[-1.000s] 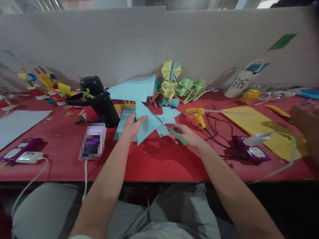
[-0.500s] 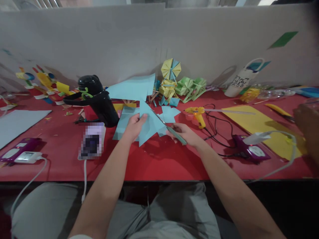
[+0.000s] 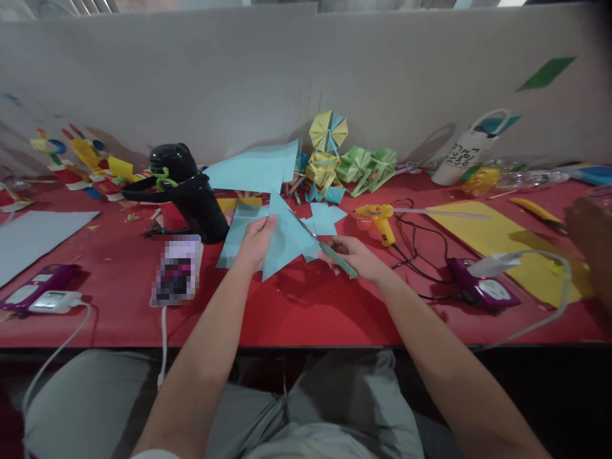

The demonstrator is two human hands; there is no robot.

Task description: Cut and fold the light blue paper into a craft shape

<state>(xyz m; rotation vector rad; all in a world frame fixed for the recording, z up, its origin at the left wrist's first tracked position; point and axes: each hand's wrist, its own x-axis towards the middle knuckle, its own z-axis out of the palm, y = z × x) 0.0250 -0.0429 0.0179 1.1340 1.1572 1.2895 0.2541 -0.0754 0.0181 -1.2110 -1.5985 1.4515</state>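
Note:
My left hand [image 3: 258, 241] pinches a light blue sheet of paper [image 3: 285, 245] between thumb and fingers, holding it over the red table [image 3: 310, 312]. In my right hand [image 3: 351, 254] is a green-handled utility knife [image 3: 338, 260], its long thin blade slanting up and left along the right side of that sheet. How far the blade sits inside the paper cannot be made out. Under and beside the held sheet lie another blue sheet [image 3: 230, 245] and smaller blue paper pieces [image 3: 325, 218]. A larger blue sheet [image 3: 258, 167] leans behind them.
A black bottle [image 3: 203, 210] and a phone [image 3: 176, 271] stand to the left. Rightward are a yellow glue gun [image 3: 381, 223], its cable, a purple power socket [image 3: 482, 287] and yellow paper [image 3: 473, 223]. Folded paper models [image 3: 327, 150] sit behind. Another person's hand [image 3: 590, 236] is at far right.
The held blue sheet has shifted slightly left and its angle has changed. My left thumb has moved a little. My right hand and the knife have stayed almost still.

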